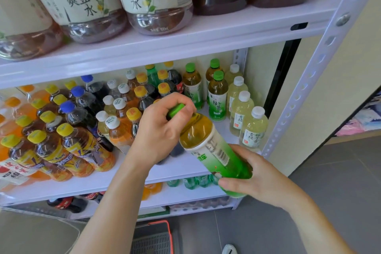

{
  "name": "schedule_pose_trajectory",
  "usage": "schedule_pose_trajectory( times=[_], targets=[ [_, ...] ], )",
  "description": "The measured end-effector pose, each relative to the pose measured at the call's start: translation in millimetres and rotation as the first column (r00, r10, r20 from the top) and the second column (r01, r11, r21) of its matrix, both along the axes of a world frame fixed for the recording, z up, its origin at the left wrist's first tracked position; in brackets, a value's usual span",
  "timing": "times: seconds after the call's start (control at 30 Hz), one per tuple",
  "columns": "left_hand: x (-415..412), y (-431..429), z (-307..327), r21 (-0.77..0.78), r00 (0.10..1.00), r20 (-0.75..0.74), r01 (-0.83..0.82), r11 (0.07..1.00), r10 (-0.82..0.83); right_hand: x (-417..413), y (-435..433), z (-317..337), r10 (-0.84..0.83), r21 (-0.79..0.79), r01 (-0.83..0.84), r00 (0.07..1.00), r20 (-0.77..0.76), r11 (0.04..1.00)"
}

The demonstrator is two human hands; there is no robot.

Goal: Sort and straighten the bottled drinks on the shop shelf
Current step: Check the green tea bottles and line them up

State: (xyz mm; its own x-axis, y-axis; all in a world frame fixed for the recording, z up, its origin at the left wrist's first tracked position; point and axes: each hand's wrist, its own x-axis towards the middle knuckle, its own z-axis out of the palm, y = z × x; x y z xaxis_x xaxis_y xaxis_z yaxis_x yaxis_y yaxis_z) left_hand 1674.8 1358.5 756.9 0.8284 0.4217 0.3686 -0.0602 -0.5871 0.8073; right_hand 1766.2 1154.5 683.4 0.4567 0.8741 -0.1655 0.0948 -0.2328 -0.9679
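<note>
A green tea bottle (208,144) with a green cap and green-white label hangs tilted in front of the middle shelf (181,168). My left hand (162,128) grips its cap and neck. My right hand (253,175) holds its base from below. On the shelf behind stand three more green tea bottles (216,97) upright, and to their right a row of pale white-capped bottles (241,113). To the left crowd several yellow-capped iced tea bottles (82,146), blue-capped cola bottles (79,113) and white-capped orange drinks (118,130).
The upper shelf (185,39) carries large bottles (152,0) with cream labels. A perforated white upright (321,57) frames the rack's right side. Lower shelves hold small green bottles (191,182) and cola. A red-rimmed shopping basket (154,237) stands on the grey floor below.
</note>
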Motion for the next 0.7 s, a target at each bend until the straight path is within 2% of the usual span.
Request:
schedule_pose_trajectory(
  times=[0.03,0.1,0.17,0.23,0.27,0.33,0.4,0.53,0.6,0.67,0.7],
  targets=[
    [1,1,0,0.012,1.0,0.005,0.025,1.0,-0.025,2,-2,-1,0.02,0.025,-0.019,0.998,-0.054,1.0],
    [3,5,0,0.011,0.998,-0.005,0.063,0.998,-0.063,-1,-2,-3,-0.037,0.036,0.037,0.999,-0.019,0.999],
    [5,10,-1,-0.039,0.995,-0.047,0.084,0.996,-0.085,-8,2,-8,-0.219,0.025,0.219,0.949,0.225,0.975],
    [7,15,-3,-0.037,0.992,-0.12,0.044,0.998,-0.049,-17,8,-12,-0.362,0.092,0.373,0.767,0.53,0.923],
    [10,17,-4,0.037,0.982,-0.188,0.01,0.999,-0.003,-19,10,-13,-0.404,0.144,0.415,0.654,0.64,0.899],
    [13,20,-8,0.269,0.924,-0.364,-0.017,0.963,0.118,-22,12,-14,-0.427,0.221,0.439,0.454,0.782,0.871],
    [14,21,-10,0.375,0.868,-0.44,-0.054,0.925,0.229,-28,13,-19,-0.422,0.252,0.434,0.358,0.833,0.865],
    [14,25,-10,0.349,0.83,-0.476,-0.125,0.929,0.29,-35,14,-29,-0.447,0.26,0.463,0.358,0.82,0.848],
    [14,25,-11,0.191,0.876,-0.439,-0.124,0.974,0.198,-33,13,-29,-0.453,0.255,0.471,0.375,0.809,0.845],
    [15,21,-10,-0.028,0.936,-0.333,-0.135,0.99,0.119,-30,13,-27,-0.458,0.234,0.48,0.423,0.782,0.845],
    [17,18,-11,-0.051,0.951,-0.28,-0.149,0.988,0.129,-28,14,-25,-0.453,0.215,0.482,0.455,0.767,0.849]
  ],
)
